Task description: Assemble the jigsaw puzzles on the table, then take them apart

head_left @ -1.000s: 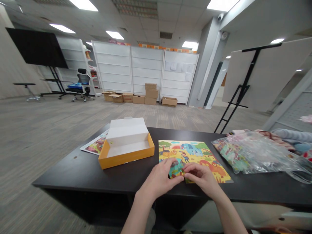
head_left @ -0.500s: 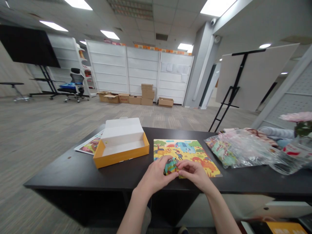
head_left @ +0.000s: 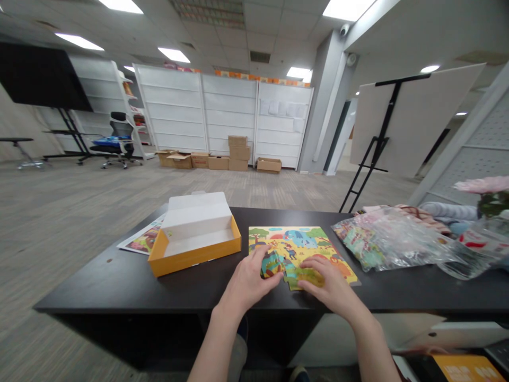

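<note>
A colourful animal-picture jigsaw puzzle (head_left: 301, 241) lies flat on the black table, and both hands are over its near part. My left hand (head_left: 247, 276) is curled round a small bunch of puzzle pieces (head_left: 272, 263) in teal and yellow, above the near left corner. To the right, my right hand (head_left: 329, 282) has its thumb and fingers on a yellow-green puzzle piece (head_left: 312, 276), blurred by motion. Green and yellow pieces show between the hands at the near edge; whether they are joined to the rest I cannot tell.
Left of the puzzle stands an open yellow box (head_left: 195, 260) with a white inside, partly over a printed sheet (head_left: 142, 241). A clear plastic bag (head_left: 401, 241) with coloured contents lies at the right, near folded cloths and a pink flower (head_left: 483, 184). The black table's (head_left: 119, 286) front edge is close.
My right hand has moved right, away from my left hand, with a yellow-green piece now showing under its fingers. My left hand keeps its bunch of pieces. The view has shifted slightly.
</note>
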A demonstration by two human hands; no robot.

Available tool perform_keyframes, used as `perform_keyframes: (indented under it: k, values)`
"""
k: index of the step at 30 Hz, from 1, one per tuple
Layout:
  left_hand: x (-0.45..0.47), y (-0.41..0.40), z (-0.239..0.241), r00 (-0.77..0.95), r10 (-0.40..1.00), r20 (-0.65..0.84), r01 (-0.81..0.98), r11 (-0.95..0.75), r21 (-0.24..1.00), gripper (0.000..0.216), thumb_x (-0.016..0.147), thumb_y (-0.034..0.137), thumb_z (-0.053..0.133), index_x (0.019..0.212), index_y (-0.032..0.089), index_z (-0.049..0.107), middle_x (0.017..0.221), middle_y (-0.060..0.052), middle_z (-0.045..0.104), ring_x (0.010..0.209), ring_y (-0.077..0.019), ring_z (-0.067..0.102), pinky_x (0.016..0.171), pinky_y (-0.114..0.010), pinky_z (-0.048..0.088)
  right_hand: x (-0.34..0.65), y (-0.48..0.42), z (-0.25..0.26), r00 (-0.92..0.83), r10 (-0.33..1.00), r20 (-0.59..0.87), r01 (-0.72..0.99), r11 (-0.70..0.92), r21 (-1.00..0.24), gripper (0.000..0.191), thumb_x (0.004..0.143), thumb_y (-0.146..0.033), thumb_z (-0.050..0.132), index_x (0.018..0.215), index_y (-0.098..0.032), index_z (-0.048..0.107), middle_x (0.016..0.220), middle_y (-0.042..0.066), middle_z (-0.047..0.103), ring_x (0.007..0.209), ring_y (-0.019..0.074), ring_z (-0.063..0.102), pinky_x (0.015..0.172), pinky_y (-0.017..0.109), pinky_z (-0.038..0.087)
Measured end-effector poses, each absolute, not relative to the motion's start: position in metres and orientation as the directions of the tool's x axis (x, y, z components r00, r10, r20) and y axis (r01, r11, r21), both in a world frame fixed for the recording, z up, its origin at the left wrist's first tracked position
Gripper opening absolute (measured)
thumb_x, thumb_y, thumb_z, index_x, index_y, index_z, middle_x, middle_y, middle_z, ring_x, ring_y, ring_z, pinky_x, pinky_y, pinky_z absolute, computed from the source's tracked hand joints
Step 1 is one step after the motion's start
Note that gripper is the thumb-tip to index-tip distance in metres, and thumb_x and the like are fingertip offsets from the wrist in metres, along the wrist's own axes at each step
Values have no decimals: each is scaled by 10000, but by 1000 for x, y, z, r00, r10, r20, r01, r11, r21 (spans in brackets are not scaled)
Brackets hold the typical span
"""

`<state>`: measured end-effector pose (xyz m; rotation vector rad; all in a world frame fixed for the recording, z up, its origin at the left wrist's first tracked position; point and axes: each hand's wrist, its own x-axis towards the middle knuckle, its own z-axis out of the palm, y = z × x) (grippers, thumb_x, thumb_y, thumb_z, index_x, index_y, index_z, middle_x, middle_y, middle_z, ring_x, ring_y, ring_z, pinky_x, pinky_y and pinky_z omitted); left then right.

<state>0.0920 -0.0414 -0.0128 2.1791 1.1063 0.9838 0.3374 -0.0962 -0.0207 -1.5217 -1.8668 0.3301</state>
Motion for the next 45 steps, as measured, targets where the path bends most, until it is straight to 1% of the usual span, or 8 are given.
perform_keyframes:
  k: [5, 14, 20, 26, 30, 34, 39, 45]
  values:
    - [93, -45, -8, 522, 798, 301, 529, -580, 619, 523, 813, 326, 728, 1306, 212, 596, 1284, -100, 699, 1156, -308, 676, 1007, -441, 526, 331, -99, -20, -68, 970, 232, 861, 175, -478, 557, 672, -405, 903, 1160, -223, 706, 1232, 120, 691, 1180, 342, 608, 1040, 494, 472]
    - [83, -47, -12, 563, 762, 319, 495, -620, 609, 465, 796, 290, 730, 1248, 233, 636, 1269, -70, 699, 1138, -264, 679, 1017, -381, 522, 322, -96, -22, -39, 971, 235, 824, 164, -543, 417, 721, -311, 859, 1093, -224, 692, 1135, 91, 703, 1110, 304, 641, 968, 430, 509]
    - [84, -47, -13, 557, 771, 311, 459, -597, 658, 491, 796, 291, 728, 1273, 226, 630, 1273, -90, 707, 1147, -271, 680, 1019, -384, 521, 326, -92, -32, 7, 957, 291, 654, 216, -725, 424, 707, -334, 844, 1088, -231, 689, 1089, 65, 661, 960, 234, 652, 873, 377, 544]
    - [84, -48, -12, 538, 781, 317, 431, -578, 693, 603, 765, 282, 757, 1345, 250, 595, 1292, -97, 708, 1168, -316, 677, 1017, -429, 519, 334, -91, -37, 166, 965, 205, 250, 160, -955, 420, 754, -521, 804, 982, -193, 675, 830, 24, 649, 705, 173, 628, 622, 302, 537]
    - [94, -53, -13, 555, 773, 307, 415, -578, 703, 790, 744, 293, 778, 1473, 242, 481, 1374, -136, 659, 1221, -349, 649, 1028, -462, 514, 326, -93, -30, 254, 958, 133, 68, 119, -991, 520, 675, -520, 879, 1014, -190, 662, 747, -18, 612, 658, 156, 630, 612, 294, 547]
    - [105, -56, -13, 597, 723, 348, 358, -628, 691, 909, 708, 250, 790, 1532, 248, 406, 1519, -150, 533, 1299, -365, 595, 1068, -479, 497, 309, -91, -31, 222, 965, 139, 120, 115, -986, 517, 630, -540, 901, 906, -202, 623, 716, -19, 635, 591, 148, 622, 569, 289, 540]
    - [110, -59, -11, 607, 701, 373, 363, -663, 655, 748, 752, 216, 731, 1457, 263, 484, 1425, -126, 607, 1265, -346, 617, 1078, -464, 489, 302, -90, -37, 209, 951, 226, 312, 155, -938, 471, 696, -604, 835, 866, -203, 654, 783, 32, 685, 706, 195, 673, 616, 312, 574]
    - [117, -61, -8, 623, 679, 388, 323, -675, 663, 503, 754, 164, 692, 1244, 251, 616, 1274, -97, 650, 1168, -287, 646, 1011, -398, 527, 308, -91, -36, 141, 975, 169, 141, 149, -979, 468, 686, -563, 863, 896, -207, 642, 829, 29, 703, 758, 197, 705, 720, 327, 598]
